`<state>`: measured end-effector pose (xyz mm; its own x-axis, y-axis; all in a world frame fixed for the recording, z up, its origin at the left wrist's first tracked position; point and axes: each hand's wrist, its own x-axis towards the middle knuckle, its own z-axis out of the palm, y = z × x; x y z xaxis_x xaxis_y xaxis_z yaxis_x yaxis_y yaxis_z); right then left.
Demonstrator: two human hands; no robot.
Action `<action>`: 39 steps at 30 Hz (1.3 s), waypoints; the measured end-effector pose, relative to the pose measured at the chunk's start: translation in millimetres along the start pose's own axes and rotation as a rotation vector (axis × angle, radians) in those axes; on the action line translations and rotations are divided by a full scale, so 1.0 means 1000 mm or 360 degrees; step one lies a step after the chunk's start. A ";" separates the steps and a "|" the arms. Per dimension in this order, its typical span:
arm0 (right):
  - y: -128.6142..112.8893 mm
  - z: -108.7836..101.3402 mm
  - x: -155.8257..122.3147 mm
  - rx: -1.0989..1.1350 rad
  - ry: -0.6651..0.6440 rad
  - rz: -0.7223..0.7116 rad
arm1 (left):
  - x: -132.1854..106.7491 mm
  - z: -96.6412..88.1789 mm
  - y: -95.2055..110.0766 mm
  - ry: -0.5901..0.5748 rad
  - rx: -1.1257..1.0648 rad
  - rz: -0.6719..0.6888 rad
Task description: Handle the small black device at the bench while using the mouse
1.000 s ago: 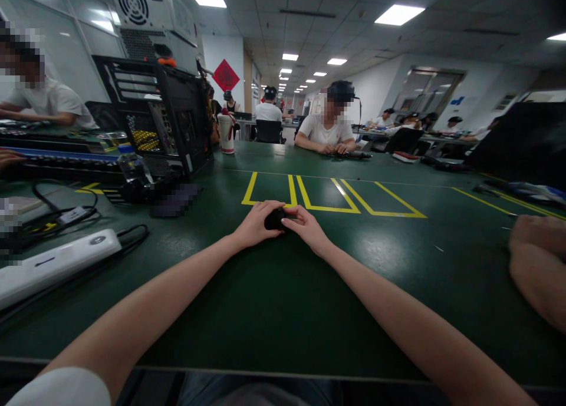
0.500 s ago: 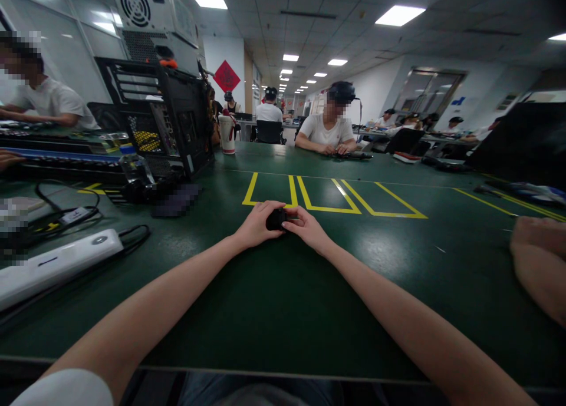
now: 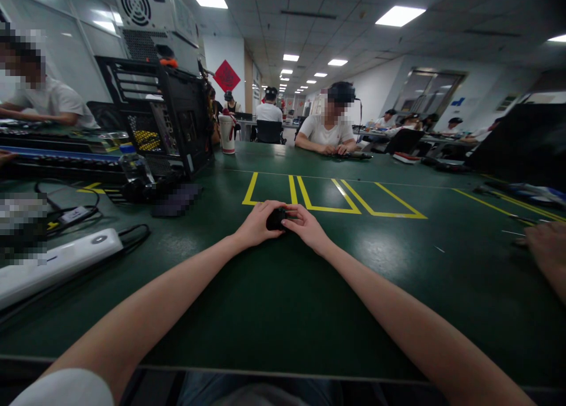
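Observation:
Both my arms stretch forward over a dark green table [image 3: 274, 300]. My left hand [image 3: 256, 224] and my right hand [image 3: 307, 228] meet near the table's middle, just in front of yellow taped rectangles [image 3: 327, 197]. Between them sits a small black object [image 3: 275, 218], too small to name. Fingers of both hands curl around it and hold it from either side, low over the table top.
A black open computer case [image 3: 159, 120] stands at the left with a water bottle [image 3: 131, 164], cables and a white power strip [image 3: 53, 264] in front. A neighbour's hand [image 3: 548, 250] lies at the right edge. Other people sit at the far side.
My hands have stayed on the small black object with only slight finger shifts. The neighbour's hand at the right has drawn back toward the frame edge.

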<state>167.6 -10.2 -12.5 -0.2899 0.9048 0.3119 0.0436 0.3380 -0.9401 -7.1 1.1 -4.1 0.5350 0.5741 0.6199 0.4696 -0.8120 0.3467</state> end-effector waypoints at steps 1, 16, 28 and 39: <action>0.000 0.000 0.000 0.0007 -0.0015 0.0005 | 0.000 0.000 0.000 0.0001 -0.0002 0.0001; -0.004 0.001 0.001 0.0002 0.0079 0.0127 | 0.000 0.001 0.000 0.0010 -0.0003 -0.0014; -0.003 0.001 -0.002 0.0005 0.0005 0.0064 | -0.001 0.000 0.000 -0.0009 0.0005 -0.0040; -0.003 0.001 0.000 0.0016 0.0025 0.0100 | 0.000 0.002 -0.001 0.0014 0.0008 -0.0005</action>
<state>166.4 -11.7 -10.0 -0.2718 0.9282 0.2540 0.0515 0.2776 -0.9593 -6.7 1.9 -5.9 0.5274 0.5757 0.6248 0.4748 -0.8096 0.3452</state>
